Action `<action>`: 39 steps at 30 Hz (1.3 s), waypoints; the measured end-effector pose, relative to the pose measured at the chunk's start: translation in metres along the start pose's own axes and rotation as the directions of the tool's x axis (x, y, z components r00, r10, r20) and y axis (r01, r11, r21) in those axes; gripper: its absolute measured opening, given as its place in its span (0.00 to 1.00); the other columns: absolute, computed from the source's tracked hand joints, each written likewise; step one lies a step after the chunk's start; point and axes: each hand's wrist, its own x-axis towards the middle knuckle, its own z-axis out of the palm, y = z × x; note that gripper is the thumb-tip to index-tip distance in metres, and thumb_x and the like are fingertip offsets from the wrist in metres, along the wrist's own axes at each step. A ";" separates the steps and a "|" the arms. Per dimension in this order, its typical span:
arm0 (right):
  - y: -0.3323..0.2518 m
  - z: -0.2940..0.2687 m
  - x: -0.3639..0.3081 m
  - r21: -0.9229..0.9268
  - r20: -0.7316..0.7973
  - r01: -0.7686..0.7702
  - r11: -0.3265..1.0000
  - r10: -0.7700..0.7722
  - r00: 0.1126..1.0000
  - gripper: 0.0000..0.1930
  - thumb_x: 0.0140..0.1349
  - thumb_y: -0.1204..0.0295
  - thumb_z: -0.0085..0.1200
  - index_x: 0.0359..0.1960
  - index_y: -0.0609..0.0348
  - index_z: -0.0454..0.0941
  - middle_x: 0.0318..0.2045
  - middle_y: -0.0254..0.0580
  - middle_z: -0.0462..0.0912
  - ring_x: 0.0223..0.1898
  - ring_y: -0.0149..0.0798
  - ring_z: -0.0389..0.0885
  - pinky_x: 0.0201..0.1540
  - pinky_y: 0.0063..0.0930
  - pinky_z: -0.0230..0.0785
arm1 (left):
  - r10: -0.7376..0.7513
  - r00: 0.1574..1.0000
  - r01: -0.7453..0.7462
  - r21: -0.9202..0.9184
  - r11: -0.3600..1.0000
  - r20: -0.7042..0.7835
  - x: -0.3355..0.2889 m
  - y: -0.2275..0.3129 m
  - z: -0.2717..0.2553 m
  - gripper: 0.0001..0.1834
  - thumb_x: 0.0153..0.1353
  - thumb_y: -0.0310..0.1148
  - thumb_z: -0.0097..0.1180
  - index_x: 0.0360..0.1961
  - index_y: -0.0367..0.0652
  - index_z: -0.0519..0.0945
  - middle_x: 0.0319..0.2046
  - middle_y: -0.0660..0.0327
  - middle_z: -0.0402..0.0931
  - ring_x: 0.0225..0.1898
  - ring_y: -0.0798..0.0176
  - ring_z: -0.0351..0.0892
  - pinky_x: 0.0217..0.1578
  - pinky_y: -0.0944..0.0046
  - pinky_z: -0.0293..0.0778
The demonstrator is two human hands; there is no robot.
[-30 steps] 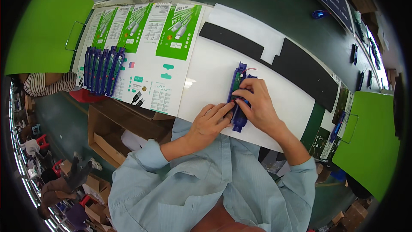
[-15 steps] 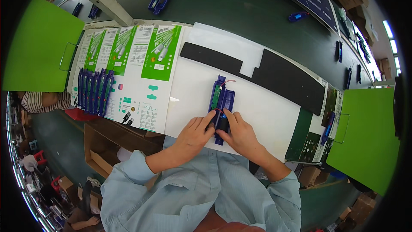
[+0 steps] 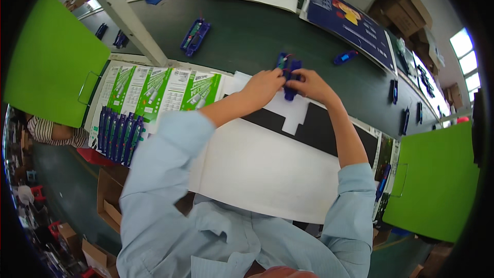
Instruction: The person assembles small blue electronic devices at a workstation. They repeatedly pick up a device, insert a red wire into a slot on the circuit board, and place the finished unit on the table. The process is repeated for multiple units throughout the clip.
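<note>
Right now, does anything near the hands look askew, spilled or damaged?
Nothing stands out. Both hands, left hand and right hand, grip the blue plastic package at the dark green belt; the blue packs stand in a tidy row.

Factory packing line: conveyor belt (image 3: 247,36), stacked printed cards (image 3: 154,90), cartons (image 3: 110,195).

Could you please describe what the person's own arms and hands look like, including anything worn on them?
Both arms wear a light blue long-sleeved shirt with the sleeves pushed up to about the elbow, so the forearms are bare. The left hand and right hand are bare too: no gloves show, and no watch, ring or wristband can be made out. The fabric looks plain, with soft folds at the elbows.
</note>
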 end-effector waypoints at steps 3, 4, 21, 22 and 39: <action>0.058 -0.017 0.056 0.027 -0.242 0.091 0.996 -0.081 0.967 0.37 0.62 0.54 0.73 0.67 0.64 0.78 0.35 0.46 0.87 0.32 0.37 0.87 0.33 0.29 0.77 | -0.082 0.975 0.089 0.025 0.996 -0.208 0.014 0.004 0.003 0.17 0.66 0.30 0.65 0.55 0.42 0.84 0.56 0.51 0.80 0.52 0.41 0.82 0.52 0.48 0.79; 0.090 -0.036 0.059 -0.120 -0.369 0.029 0.992 -0.072 0.927 0.37 0.63 0.55 0.72 0.69 0.63 0.76 0.33 0.45 0.87 0.29 0.40 0.86 0.35 0.34 0.78 | -0.028 0.969 0.024 -0.016 1.000 -0.245 -0.001 0.021 -0.007 0.17 0.66 0.30 0.65 0.55 0.42 0.83 0.55 0.51 0.80 0.54 0.43 0.82 0.53 0.49 0.79; 0.191 -0.090 0.051 -0.606 -0.583 -0.078 0.792 -0.375 0.721 0.17 0.73 0.65 0.64 0.55 0.65 0.81 0.56 0.55 0.78 0.54 0.54 0.82 0.57 0.44 0.76 | -0.715 -0.502 0.431 -0.858 0.281 -0.486 -0.475 -0.037 -0.108 0.15 0.82 0.38 0.53 0.54 0.35 0.75 0.41 0.59 0.81 0.39 0.65 0.79 0.42 0.62 0.77; 0.170 -0.074 0.038 -0.538 -0.572 -0.028 0.843 -0.340 0.747 0.17 0.73 0.66 0.64 0.55 0.66 0.81 0.55 0.54 0.78 0.53 0.52 0.83 0.57 0.42 0.77 | -0.656 -0.531 0.434 -0.837 0.334 -0.537 -0.485 -0.047 -0.103 0.14 0.82 0.37 0.52 0.54 0.34 0.76 0.41 0.58 0.81 0.39 0.64 0.80 0.42 0.61 0.77; 0.026 0.094 -0.292 -0.158 -0.377 0.179 0.971 -0.227 0.898 0.15 0.64 0.84 0.64 0.52 0.66 0.80 0.58 0.47 0.76 0.57 0.43 0.79 0.60 0.34 0.75 | -0.638 -0.535 0.309 -0.831 0.462 -0.554 -0.506 -0.118 -0.112 0.07 0.77 0.26 0.52 0.48 0.32 0.78 0.40 0.56 0.83 0.37 0.61 0.83 0.39 0.58 0.80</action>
